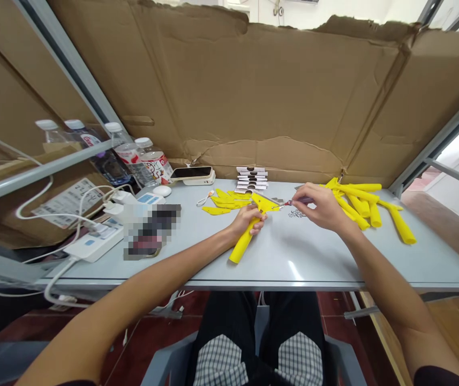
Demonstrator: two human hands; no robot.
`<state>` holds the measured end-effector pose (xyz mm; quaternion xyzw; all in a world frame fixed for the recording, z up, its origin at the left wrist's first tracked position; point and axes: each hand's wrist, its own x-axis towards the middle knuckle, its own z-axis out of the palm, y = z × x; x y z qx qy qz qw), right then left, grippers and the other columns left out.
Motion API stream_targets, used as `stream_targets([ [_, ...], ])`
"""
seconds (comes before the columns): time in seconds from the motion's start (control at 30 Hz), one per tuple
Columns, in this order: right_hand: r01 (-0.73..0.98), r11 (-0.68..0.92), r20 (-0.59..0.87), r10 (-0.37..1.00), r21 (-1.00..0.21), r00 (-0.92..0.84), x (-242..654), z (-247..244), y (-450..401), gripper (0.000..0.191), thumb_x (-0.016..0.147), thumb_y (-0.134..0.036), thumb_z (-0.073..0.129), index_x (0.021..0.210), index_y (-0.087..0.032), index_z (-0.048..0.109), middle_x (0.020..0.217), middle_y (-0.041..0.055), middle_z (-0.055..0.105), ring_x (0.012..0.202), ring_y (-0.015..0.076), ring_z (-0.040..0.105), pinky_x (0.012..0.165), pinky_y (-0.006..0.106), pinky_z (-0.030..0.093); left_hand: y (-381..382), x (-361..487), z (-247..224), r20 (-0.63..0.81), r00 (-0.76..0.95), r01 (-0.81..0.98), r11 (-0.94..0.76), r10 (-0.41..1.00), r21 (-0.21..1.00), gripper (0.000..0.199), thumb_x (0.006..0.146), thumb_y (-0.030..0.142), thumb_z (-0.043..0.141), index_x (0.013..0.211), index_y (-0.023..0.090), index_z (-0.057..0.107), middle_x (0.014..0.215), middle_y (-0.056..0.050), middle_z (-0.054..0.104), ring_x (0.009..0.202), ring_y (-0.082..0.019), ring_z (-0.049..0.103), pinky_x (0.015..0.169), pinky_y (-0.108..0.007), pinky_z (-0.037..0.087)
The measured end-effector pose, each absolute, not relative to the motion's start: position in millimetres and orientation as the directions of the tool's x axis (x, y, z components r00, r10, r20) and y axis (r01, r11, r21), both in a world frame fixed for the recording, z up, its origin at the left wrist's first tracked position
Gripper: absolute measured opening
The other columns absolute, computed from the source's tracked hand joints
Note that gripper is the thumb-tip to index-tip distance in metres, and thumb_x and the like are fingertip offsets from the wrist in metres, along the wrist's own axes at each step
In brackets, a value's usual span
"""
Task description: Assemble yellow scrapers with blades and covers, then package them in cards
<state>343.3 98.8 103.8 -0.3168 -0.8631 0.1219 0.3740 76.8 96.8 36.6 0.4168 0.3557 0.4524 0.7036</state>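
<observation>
My left hand (249, 221) is wrapped round a yellow plastic scraper-like tool (242, 247), its handle slanting down to the left and its wider head up. In my right hand (318, 205) is a thin screwdriver (290, 203), pinched by the fingers, its tip pointing left at the edge of the yellow head. Whether the tip touches a screw is too small to tell. Small dark screws (296, 213) lie on the table under my right hand. Flat yellow plates (224, 202) lie behind my left hand.
Several yellow handles (360, 199) are piled at the right. A stack of white paper-wrapped pieces (251, 178) stands at the back before a cardboard wall (261, 96). Leftward are a power strip (95, 241) with cables, plastic bottles (152, 161), and a phone (191, 173) on a white case.
</observation>
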Motion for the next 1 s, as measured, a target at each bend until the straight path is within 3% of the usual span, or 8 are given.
stream_targets([
  [0.23,0.533,0.733,0.494,0.679,-0.423,-0.543,345,100,98,0.017,0.101,-0.024,0.064,0.102,-0.028,0.048,0.099,0.0058,0.067,0.081,0.0218,0.064,0.071,0.038,0.051,99,75,32,-0.116,0.341,-0.347,0.240,0.933,0.907,0.033,0.061,0.023,0.079,0.082,0.020,0.055,0.072,0.003,0.061,0.044,-0.004,0.040,0.034,-0.016,0.029],
  [0.33,0.547,0.717,0.484,0.696,-0.432,-0.530,350,103,101,0.009,0.104,-0.029,0.063,0.101,-0.026,0.054,0.101,0.0081,0.072,0.083,0.0230,0.067,0.075,0.039,0.053,99,75,32,-0.120,0.341,-0.348,0.244,0.932,0.905,0.033,0.061,0.021,0.078,0.083,0.021,0.054,0.072,0.003,0.062,0.044,-0.004,0.041,0.034,-0.016,0.029],
  [0.47,0.613,0.682,0.451,0.728,-0.399,-0.517,351,105,104,0.021,0.111,-0.040,0.055,0.098,-0.025,0.061,0.088,0.0078,0.077,0.076,0.0233,0.065,0.073,0.039,0.048,98,75,34,-0.128,0.346,-0.348,0.254,0.929,0.902,0.034,0.060,0.020,0.077,0.084,0.021,0.053,0.071,0.003,0.061,0.043,-0.004,0.040,0.034,-0.016,0.029],
  [0.57,0.667,0.637,0.372,0.769,-0.387,-0.519,353,106,103,0.012,0.106,-0.037,0.061,0.104,-0.026,0.056,0.078,0.0030,0.072,0.066,0.0218,0.060,0.066,0.036,0.043,98,75,34,-0.137,0.338,-0.357,0.262,0.931,0.897,0.035,0.061,0.020,0.077,0.084,0.022,0.051,0.072,0.003,0.062,0.044,-0.004,0.040,0.034,-0.015,0.029],
  [0.67,0.666,0.623,0.332,0.782,-0.410,-0.527,358,108,102,0.017,0.096,-0.028,0.067,0.109,-0.026,0.056,0.082,0.0021,0.073,0.067,0.0215,0.063,0.066,0.035,0.044,98,74,32,-0.142,0.336,-0.369,0.269,0.931,0.890,0.035,0.062,0.019,0.078,0.083,0.022,0.050,0.074,0.002,0.064,0.045,-0.004,0.041,0.034,-0.015,0.029],
  [0.8,0.659,0.630,0.341,0.777,-0.410,-0.530,364,107,105,0.018,0.106,-0.037,0.063,0.116,-0.023,0.070,0.084,0.0041,0.078,0.072,0.0227,0.069,0.072,0.036,0.047,100,72,30,-0.150,0.335,-0.376,0.278,0.930,0.884,0.033,0.062,0.018,0.078,0.085,0.020,0.054,0.076,0.001,0.065,0.045,-0.004,0.042,0.033,-0.015,0.029],
  [0.9,0.694,0.621,0.340,0.783,-0.364,-0.521,362,107,105,0.028,0.111,-0.048,0.059,0.114,-0.023,0.072,0.077,0.0033,0.074,0.066,0.0216,0.062,0.069,0.035,0.042,101,72,28,-0.154,0.333,-0.379,0.282,0.930,0.881,0.033,0.063,0.018,0.077,0.086,0.021,0.054,0.076,0.001,0.064,0.045,-0.004,0.042,0.034,-0.015,0.028],
  [1.0,0.713,0.611,0.322,0.790,-0.343,-0.522,358,109,100,0.022,0.109,-0.043,0.059,0.118,-0.024,0.065,0.074,0.0011,0.071,0.063,0.0214,0.057,0.067,0.035,0.039,102,73,27,-0.149,0.335,-0.381,0.278,0.930,0.882,0.033,0.063,0.019,0.076,0.086,0.021,0.053,0.075,0.002,0.062,0.045,-0.004,0.041,0.034,-0.015,0.027],
])
